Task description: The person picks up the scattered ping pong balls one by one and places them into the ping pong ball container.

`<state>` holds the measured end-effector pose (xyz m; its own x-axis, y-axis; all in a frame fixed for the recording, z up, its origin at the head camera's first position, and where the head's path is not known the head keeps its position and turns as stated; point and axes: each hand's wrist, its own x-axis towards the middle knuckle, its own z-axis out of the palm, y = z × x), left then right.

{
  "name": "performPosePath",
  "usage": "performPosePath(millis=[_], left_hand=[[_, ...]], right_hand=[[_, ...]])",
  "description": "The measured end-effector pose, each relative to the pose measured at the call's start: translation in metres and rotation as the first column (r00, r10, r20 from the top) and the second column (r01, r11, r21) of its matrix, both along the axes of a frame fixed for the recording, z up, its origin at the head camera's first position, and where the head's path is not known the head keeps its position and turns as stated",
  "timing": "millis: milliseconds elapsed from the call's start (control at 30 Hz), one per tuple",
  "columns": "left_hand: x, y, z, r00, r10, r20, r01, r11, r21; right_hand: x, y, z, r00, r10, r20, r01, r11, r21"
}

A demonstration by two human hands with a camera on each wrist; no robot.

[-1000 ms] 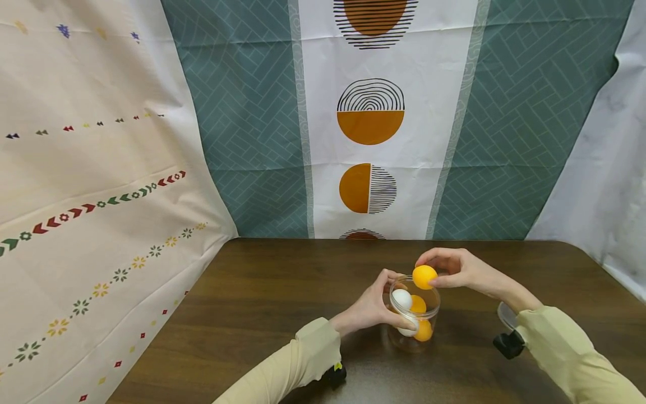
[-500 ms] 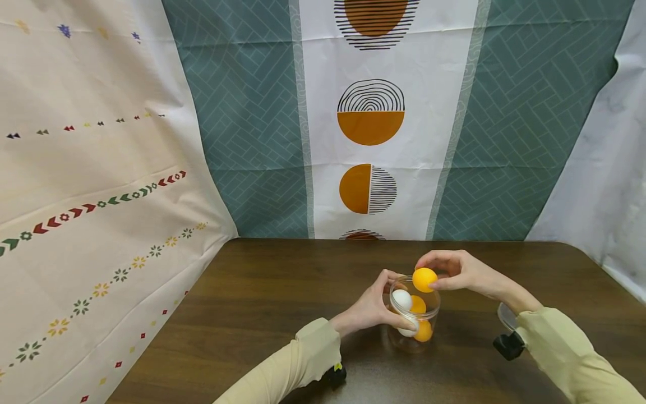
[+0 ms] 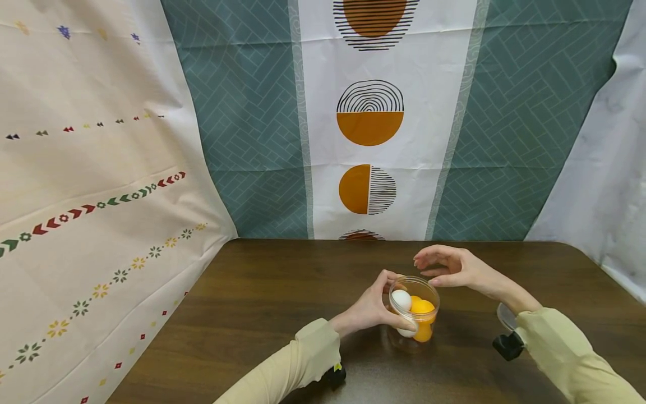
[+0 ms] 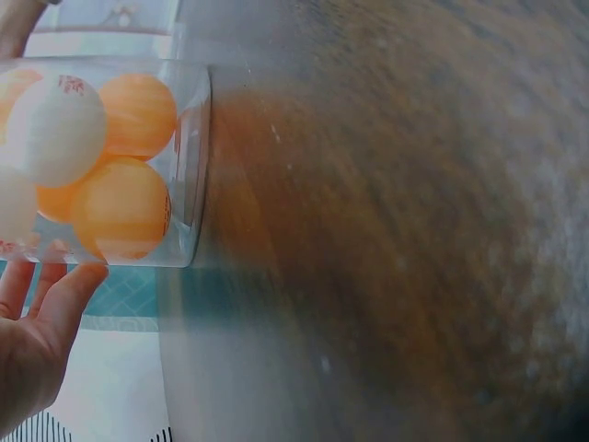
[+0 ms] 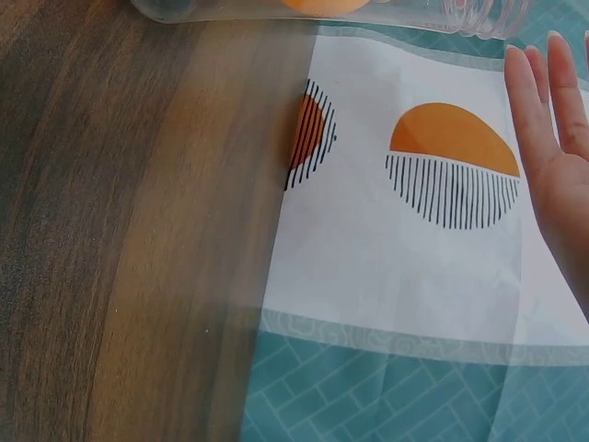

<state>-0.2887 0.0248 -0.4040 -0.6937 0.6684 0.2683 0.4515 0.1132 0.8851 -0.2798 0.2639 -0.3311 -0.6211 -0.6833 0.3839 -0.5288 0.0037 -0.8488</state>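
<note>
A clear plastic jar [image 3: 415, 343] without a lid stands upright on the table, holding several white and orange ping-pong balls. My left hand [image 3: 370, 307] grips its left side, thumb in front and fingers behind. Through the wall in the left wrist view, a white ball [image 4: 60, 131] with red print and an orange ball [image 4: 121, 210] show near the bottom. One orange ball [image 3: 423, 307] lies on top of the others in the head view. Just above the jar's right rim, my right hand [image 3: 451, 269] has loosely bent fingers with nothing between them.
A clear round lid [image 3: 506, 316] lies on the dark wooden table [image 3: 282, 280] at the right, partly hidden by the right sleeve. Patterned cloth [image 3: 252, 140] hangs behind the table, and a cream cloth [image 3: 101, 224] runs along the left.
The orange ball my right hand pinched over the jar has dropped in on top of the others. The right fingers have parted; my left hand keeps its grip on the jar.
</note>
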Motion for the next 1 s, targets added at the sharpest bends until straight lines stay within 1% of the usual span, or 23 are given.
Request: performPosePath(millis=[267,533,733,900,1000], left_hand=[[0.0010,-0.0004,0.0001,1.000,-0.005,0.025,0.005,1.000,0.009],[0.0013,-0.0006,0.0002,1.000,-0.005,0.025,0.004,1.000,0.015],[0.0021,-0.0003,0.0014,0.999,-0.009,0.035,0.009,1.000,0.007],[0.0016,-0.0009,0.0029,1.000,-0.017,0.019,0.017,1.000,0.003],[0.0009,-0.0006,0.0025,1.000,-0.026,0.012,0.025,1.000,0.010]], right_hand=[[0.0003,-0.0008,-0.0001,1.000,0.008,-0.022,-0.008,1.000,-0.014],[0.0015,-0.0007,-0.0005,1.000,0.000,-0.030,0.000,1.000,-0.023],[0.0026,0.0021,-0.0017,0.999,-0.024,-0.024,0.024,1.000,-0.015],[0.0022,0.0033,-0.0035,0.998,-0.045,-0.033,0.045,0.999,-0.004],[0.0022,0.0051,-0.0041,0.996,-0.085,-0.036,0.086,0.996,0.003]])
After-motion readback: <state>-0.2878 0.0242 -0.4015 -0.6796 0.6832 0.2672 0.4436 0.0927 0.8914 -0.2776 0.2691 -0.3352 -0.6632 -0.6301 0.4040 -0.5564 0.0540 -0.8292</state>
